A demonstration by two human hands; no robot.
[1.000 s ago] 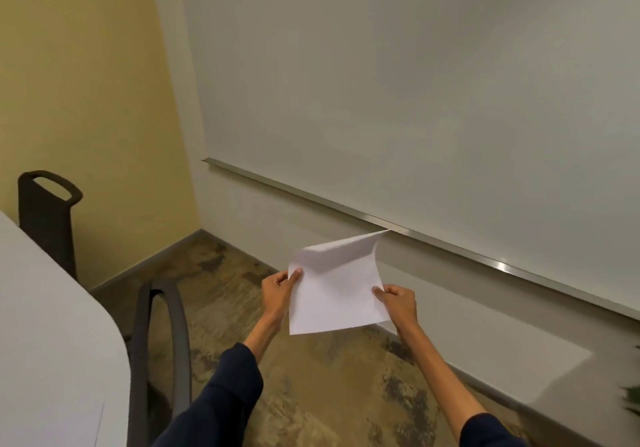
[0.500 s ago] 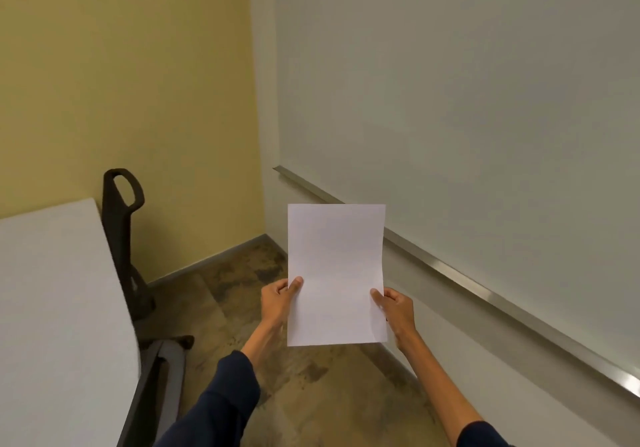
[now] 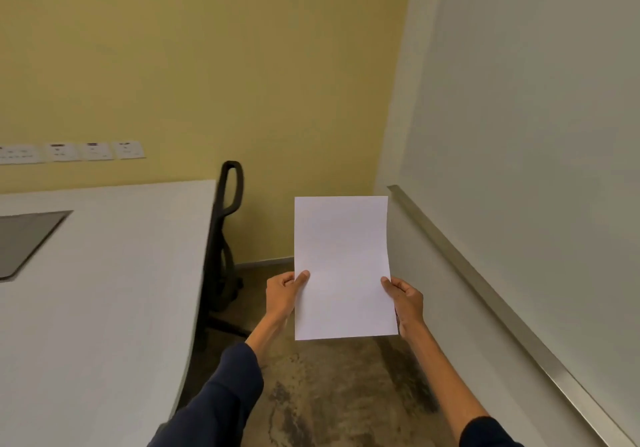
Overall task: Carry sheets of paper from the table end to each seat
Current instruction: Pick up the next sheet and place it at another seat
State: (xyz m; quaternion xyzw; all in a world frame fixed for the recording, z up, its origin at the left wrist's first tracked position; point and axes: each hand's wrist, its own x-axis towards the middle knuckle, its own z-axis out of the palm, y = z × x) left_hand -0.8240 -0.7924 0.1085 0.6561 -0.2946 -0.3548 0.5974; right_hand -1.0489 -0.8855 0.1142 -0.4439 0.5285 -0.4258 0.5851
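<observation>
A blank white sheet of paper (image 3: pixel 343 266) is held upright in front of me, above the floor. My left hand (image 3: pixel 284 293) pinches its left edge with thumb on the front. My right hand (image 3: pixel 405 296) pinches its right edge the same way. The white table (image 3: pixel 104 290) lies to my left, its curved edge close to my left sleeve. A black chair (image 3: pixel 227 238) stands tucked at the table's far right edge, near the yellow wall.
A grey recessed panel (image 3: pixel 24 235) is set in the tabletop at the left. Wall sockets (image 3: pixel 93 151) line the yellow wall above the table. A whiteboard with a metal tray rail (image 3: pixel 485 294) runs along the right. Mottled brown floor (image 3: pixel 339 394) lies between table and whiteboard.
The view has swung left, bringing the table and yellow wall into sight. The sheet went from bent over to flat and upright, still held in both hands.
</observation>
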